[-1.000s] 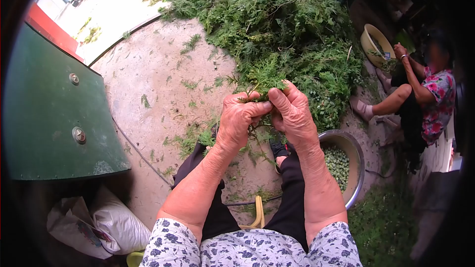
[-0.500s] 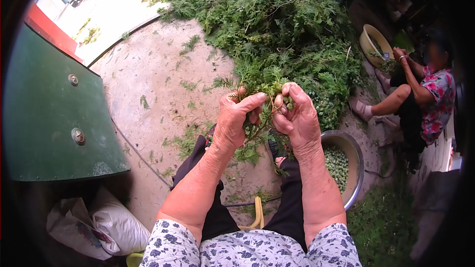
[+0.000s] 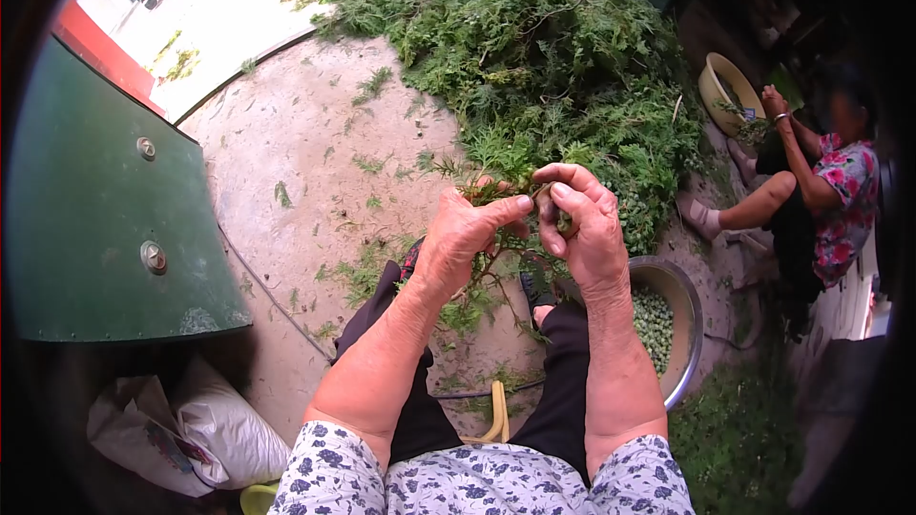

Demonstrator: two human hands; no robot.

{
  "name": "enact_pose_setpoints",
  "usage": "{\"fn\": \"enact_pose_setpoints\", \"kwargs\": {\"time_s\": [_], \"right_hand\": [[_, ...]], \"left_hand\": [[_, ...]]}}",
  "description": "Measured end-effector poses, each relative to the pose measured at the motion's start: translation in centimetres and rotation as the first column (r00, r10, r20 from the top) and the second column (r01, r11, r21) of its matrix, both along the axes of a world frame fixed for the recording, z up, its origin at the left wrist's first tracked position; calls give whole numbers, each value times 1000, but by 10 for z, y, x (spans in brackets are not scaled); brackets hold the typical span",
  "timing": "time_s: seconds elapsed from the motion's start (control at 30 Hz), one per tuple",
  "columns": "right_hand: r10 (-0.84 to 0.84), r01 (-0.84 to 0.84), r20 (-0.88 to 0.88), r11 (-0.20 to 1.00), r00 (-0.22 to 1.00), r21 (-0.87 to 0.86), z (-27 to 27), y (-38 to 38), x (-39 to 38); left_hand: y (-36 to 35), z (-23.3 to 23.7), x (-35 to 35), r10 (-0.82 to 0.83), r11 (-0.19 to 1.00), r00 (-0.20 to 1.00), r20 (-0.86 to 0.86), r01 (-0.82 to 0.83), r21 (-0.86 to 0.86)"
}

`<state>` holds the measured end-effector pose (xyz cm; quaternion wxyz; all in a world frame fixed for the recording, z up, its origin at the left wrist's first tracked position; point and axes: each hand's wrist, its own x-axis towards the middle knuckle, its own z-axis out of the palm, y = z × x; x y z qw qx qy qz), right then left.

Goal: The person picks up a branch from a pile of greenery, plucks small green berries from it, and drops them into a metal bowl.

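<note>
My left hand is closed on an evergreen sprig, thumb pointing right, with leafy ends above the fingers and thin stems below. Close beside it, my right hand has its fingers curled around small green cones, partly hidden in the palm. Its thumb and forefinger meet near the sprig's upper part. Below and right of that hand stands a metal basin with many green cones in it.
A large heap of cut evergreen branches lies ahead. Another person sits at right by a yellow basin. Green metal panel and white sacks stand at left. A cable crosses the littered floor.
My right hand has shifted slightly right and down, its fingers curling further in toward the palm. The left hand still grips the sprig. The view has shifted a little.
</note>
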<state>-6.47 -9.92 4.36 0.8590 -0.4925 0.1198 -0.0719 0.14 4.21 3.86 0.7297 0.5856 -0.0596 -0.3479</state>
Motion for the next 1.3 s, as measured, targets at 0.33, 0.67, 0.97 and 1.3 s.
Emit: {"fn": "enact_pose_setpoints", "kwargs": {"time_s": [0.33, 0.67, 0.97, 1.3], "right_hand": [[-206, 195, 63, 717, 976, -669, -12, -9, 8], [-231, 225, -12, 958, 973, -180, -14, 7, 6], [-433, 438, 65, 884, 899, -165, -11, 23, 2], [-349, 365, -115, 913, 930, 182, -18, 14, 2]], "left_hand": [[-5, -7, -3, 90, 996, 994, 67, -90, 0], [-10, -13, -6, 59, 979, 994, -88, -75, -187], [-16, -9, -12, 124, 967, 981, -149, -153, -205], [-17, -11, -14, 112, 945, 970, -214, -171, -281]]}}
